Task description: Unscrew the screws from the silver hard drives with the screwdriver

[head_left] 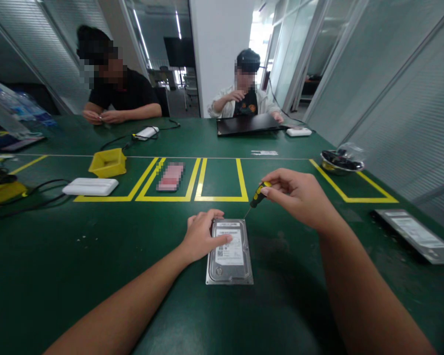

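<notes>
A silver hard drive [237, 272] with a white printed label lies flat on the green table [140, 296] in front of me. My left hand [203, 236] grips its left side, the thumb resting across the label and the fingers around the far left edge. Beyond the drive to the right, my right hand [292, 195] is closed around the handle of a black-and-yellow screwdriver [258, 195]. The thin shaft slants down to the drive's far right corner; whether the tip sits in a screw is too small to tell.
Another hard drive [416, 234] lies at the right. A bowl of dark parts [342, 160] stands behind it. Yellow tape outlines, a phone [171, 176], a yellow bin [108, 162] and a white power strip [91, 187] are farther back. Across the table sit two people, one holding a black panel [247, 125].
</notes>
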Tool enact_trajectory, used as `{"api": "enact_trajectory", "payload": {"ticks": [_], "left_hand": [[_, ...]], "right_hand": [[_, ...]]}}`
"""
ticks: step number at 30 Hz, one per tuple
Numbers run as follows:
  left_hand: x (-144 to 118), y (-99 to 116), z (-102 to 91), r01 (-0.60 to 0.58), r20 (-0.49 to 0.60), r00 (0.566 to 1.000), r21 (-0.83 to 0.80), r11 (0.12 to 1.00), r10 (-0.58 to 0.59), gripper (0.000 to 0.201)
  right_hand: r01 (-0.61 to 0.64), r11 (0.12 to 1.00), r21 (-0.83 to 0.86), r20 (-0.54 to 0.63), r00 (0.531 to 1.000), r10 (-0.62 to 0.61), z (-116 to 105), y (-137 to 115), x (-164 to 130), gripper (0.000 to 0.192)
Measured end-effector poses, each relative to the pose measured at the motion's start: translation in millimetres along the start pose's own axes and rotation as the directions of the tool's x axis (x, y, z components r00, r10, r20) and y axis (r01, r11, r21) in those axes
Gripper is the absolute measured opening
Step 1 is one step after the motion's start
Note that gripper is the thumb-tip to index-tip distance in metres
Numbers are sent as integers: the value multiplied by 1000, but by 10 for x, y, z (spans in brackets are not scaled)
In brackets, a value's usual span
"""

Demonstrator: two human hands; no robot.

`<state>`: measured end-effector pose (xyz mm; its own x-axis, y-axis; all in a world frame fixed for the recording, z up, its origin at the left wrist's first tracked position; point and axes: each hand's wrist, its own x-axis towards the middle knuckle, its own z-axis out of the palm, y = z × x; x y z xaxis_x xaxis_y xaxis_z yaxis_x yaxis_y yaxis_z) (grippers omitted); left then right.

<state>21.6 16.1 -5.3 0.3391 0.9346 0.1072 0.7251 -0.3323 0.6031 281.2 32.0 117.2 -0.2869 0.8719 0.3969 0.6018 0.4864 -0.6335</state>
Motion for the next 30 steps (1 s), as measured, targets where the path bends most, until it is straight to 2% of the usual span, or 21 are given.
{"api": "enact_trajectory", "payload": {"ticks": [30], "left_hand": [[3,-19,18,-6,-8,1000,5,1000,6,59]], "right_hand": [[-3,1000,-20,12,1000,3,-21,-12,-5,19]]}}
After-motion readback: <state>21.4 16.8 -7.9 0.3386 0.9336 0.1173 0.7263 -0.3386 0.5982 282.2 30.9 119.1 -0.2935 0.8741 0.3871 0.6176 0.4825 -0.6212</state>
